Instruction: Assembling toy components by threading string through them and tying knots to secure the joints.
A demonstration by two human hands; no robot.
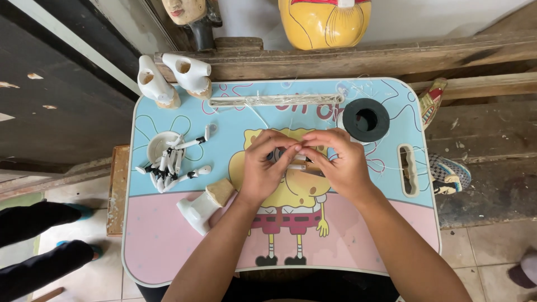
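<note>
My left hand and my right hand meet over the middle of a small blue-and-pink cartoon-printed table. Their fingertips pinch together on a small white stick-like piece with a dark band, partly hidden under the fingers. A thin clear thread trails from the hands to the right. A black spool lies just beyond my right hand.
A pile of white finger-like pieces with black bands lies at the left beside a small white dish. A white carved piece with a wooden end rests near my left forearm. Two white carved hand shapes stand at the far left corner. A bundle of pale fibres lies along the far edge. Carved heads sit on the wooden ledge behind.
</note>
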